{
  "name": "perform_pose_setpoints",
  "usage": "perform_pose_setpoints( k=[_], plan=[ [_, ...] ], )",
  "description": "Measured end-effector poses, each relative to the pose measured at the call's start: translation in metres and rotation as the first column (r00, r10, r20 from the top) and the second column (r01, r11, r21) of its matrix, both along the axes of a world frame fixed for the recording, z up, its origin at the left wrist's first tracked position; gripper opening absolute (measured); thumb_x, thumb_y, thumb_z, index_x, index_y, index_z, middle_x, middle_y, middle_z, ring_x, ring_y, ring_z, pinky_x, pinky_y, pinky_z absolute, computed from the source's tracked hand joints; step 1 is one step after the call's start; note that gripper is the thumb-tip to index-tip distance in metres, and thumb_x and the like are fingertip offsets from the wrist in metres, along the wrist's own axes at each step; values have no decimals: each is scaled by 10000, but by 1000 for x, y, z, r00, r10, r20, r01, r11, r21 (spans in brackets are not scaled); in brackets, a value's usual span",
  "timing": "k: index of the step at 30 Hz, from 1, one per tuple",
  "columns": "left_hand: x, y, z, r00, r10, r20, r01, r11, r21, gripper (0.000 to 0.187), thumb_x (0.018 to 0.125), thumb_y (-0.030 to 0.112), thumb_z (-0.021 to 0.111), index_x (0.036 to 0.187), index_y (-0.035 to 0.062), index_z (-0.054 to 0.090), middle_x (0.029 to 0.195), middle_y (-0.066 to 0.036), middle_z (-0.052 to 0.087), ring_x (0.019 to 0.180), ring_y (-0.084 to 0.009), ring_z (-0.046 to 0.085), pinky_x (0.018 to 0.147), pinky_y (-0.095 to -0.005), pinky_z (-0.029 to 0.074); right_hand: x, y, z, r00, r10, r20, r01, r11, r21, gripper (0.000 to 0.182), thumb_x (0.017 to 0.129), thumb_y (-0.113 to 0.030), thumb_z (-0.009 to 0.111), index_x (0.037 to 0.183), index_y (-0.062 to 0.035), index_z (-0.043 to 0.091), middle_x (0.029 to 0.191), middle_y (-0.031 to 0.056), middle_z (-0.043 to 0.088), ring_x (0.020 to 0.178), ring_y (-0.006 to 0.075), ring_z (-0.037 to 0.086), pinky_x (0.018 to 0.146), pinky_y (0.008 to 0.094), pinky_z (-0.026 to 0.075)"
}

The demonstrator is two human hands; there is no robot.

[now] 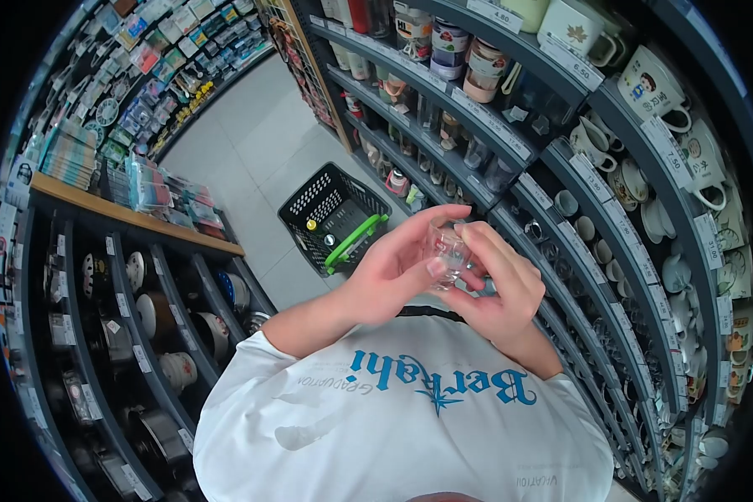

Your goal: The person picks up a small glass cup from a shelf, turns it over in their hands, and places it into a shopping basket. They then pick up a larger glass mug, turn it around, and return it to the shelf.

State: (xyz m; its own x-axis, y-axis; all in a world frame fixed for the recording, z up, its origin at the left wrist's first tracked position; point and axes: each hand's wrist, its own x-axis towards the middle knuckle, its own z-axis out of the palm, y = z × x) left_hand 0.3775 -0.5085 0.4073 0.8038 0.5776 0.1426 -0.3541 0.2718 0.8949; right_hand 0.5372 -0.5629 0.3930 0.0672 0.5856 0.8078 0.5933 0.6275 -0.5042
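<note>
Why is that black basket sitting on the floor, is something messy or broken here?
Nothing looks broken or spilled. The black basket stands upright in the aisle, a few items inside. Both hands hold a small clear glass; the mugs sit tidy.

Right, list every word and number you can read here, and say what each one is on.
"BerRahi": blue print on the white shirt.
"4.80": top shelf tag.
"6.50": mug shelf tag.
"7.80": tag further right.
The smaller shirt print, other tags and package labels are too small or blurred to read.
Clear glass: no text visible.
</note>
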Motion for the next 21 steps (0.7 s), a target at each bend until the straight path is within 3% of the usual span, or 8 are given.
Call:
perform_pose_setpoints(
  k=[16, 18, 19, 21],
  plan=[
    [-43, 44, -7, 991, -96, 89, 98, 995, -22, 640, 934, 192, 530, 1445, -38, 221, 1281, -185, 503, 1088, -311, 613, 924, -396, 494, -41, 29, -2, 999, 38, -31, -41, 995, -86, 614, 572, -102, 878, 1116, 26, 623, 1049, 206, 666, 875, 298, 696, 708, 320, 572],
    [-48, 51, -10, 977, -141, 162, 143, 990, -2, 559, 958, 58, 479, 1450, 6, 218, 1264, -144, 511, 1101, -235, 599, 937, -372, 493, -46, 32, -5, 999, 32, -44, -37, 994, -104, 610, 575, -91, 872, 1121, 20, 622, 1061, 205, 663, 889, 303, 693, 717, 325, 572],
    [-49, 53, -11, 976, -146, 162, 148, 989, -1, 559, 958, 58, 479, 1450, 6, 218, 1264, -144, 511, 1101, -235, 599, 937, -372, 493, -48, 34, -5, 998, 29, -59, -36, 992, -124, 607, 579, -80, 867, 1126, 14, 621, 1072, 204, 660, 903, 307, 691, 727, 330, 573],
    [-52, 54, -13, 989, -62, 134, 62, 998, 0, 628, 933, 194, 552, 1436, -29, 249, 1260, -175, 515, 1039, -299, 629, 895, -393, 508, -54, 38, -6, 998, 24, -58, -30, 993, -117, 600, 583, -72, 861, 1126, 13, 621, 1078, 199, 661, 884, 297, 694, 714, 325, 573]
  ],
)
